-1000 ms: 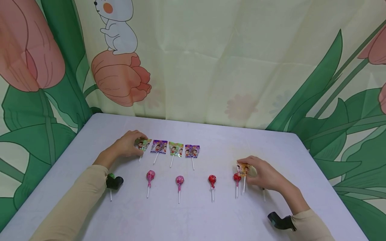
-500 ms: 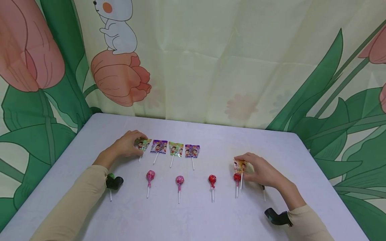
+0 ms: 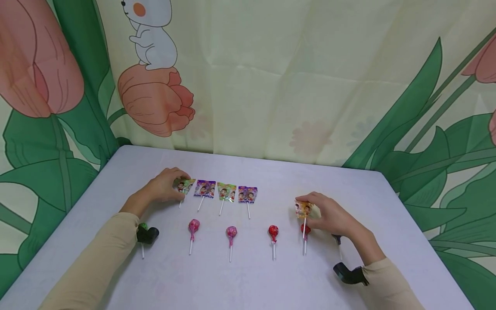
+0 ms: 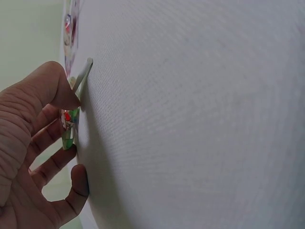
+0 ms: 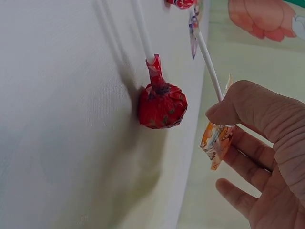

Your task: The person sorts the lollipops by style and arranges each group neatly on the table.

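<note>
My right hand (image 3: 329,215) pinches an orange flat-wrapped lollipop (image 3: 304,209) between thumb and fingers. In the right wrist view that orange wrapper (image 5: 217,142) is off the cloth, beside a round red lollipop (image 5: 163,106) lying on the table. My left hand (image 3: 165,186) holds a green flat-wrapped lollipop (image 3: 185,185) at the left end of the back row. Its thumb and fingers close around the wrapper (image 4: 69,119) at the cloth, and its stick pokes out past the thumb. Right of it lie a purple lollipop (image 3: 205,188), a green one (image 3: 226,192) and another purple one (image 3: 247,194).
In the front row lie two pink round lollipops, one here (image 3: 194,224), and two red ones, one here (image 3: 273,232). A green lollipop (image 3: 143,225) is partly hidden by the left wrist camera (image 3: 147,235). A dark lollipop (image 3: 338,239) lies under the right wrist.
My right hand has moved left and slightly away from me with the orange lollipop, passing over the right-hand red lollipop. My left hand stays in place.
</note>
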Tool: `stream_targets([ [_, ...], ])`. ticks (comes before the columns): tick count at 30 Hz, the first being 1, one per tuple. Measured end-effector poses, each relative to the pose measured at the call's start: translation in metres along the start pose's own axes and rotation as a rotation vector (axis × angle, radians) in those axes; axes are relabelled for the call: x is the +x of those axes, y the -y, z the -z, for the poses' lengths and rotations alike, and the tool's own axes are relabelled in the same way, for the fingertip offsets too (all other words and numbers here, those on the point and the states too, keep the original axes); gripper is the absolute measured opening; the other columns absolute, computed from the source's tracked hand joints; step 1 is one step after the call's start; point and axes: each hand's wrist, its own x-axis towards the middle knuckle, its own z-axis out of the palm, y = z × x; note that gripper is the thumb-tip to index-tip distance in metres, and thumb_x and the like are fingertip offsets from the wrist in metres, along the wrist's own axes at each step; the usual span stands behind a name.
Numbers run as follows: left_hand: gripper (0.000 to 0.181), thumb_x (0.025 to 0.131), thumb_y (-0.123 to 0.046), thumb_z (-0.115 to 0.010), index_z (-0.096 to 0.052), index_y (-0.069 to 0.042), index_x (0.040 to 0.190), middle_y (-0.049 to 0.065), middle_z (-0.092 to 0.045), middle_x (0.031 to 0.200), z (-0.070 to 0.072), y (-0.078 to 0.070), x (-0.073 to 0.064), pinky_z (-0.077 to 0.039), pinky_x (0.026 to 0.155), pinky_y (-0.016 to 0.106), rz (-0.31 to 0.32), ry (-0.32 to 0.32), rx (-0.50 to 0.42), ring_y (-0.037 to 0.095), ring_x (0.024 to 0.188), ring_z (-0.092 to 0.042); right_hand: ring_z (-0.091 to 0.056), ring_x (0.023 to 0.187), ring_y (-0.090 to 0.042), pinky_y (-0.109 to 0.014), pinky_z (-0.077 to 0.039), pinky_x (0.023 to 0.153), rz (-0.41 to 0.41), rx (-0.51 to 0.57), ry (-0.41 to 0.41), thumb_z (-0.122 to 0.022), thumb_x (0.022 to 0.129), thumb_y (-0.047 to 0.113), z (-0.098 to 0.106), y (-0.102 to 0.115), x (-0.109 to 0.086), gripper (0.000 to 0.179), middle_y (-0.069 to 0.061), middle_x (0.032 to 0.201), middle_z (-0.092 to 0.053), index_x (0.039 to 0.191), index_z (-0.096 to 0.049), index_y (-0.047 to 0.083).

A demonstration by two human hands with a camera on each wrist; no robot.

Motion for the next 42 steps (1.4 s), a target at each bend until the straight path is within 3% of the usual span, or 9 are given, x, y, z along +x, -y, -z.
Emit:
stream_targets([
  [42, 0.058, 0.081, -0.02, -0.085, -0.062, -0.004, 0.132, 0.017, -0.059, 0.132, 0.001, -0.003, -0.002, -0.037, 0.111, 0.064, -0.008, 0.001, -0.003, 0.041, 0.13, -0.045, -0.057, 0.122, -0.032, -0.053, -0.055, 0.098, 0.015, 0.027, -0.001, -0.079, 0.081, 0.004, -0.021, 0.013, 0.045, 0.062, -0.011, 0.132, -0.062, 0.14, -0.061, 0.009],
])
